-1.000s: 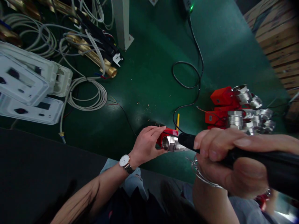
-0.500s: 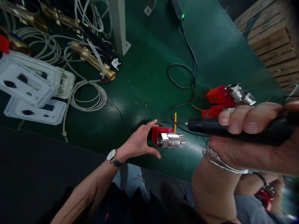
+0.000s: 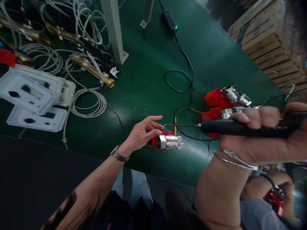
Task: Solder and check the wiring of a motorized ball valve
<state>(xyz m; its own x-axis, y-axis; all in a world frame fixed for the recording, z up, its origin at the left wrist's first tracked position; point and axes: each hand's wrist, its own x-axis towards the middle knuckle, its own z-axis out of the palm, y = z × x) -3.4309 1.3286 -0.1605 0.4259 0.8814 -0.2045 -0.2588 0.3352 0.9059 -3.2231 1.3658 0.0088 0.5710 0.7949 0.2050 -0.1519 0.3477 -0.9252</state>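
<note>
Left hand (image 3: 145, 133): fingers loosely parted at the red-and-silver valve (image 3: 169, 142), lower centre.
Right hand (image 3: 259, 137): my fingers wrap the black electric screwdriver (image 3: 225, 127), right.

Cardboard boxes (image 3: 271, 51) stand stacked beyond the green tabletop (image 3: 144, 80).

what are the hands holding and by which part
The right hand grips the black screwdriver by its handle. The left hand, beside the silver valve, shows nothing in its grip.

Cbl coil (image 3: 103, 106) nr wht cvrs (image 3: 44, 103)
</note>
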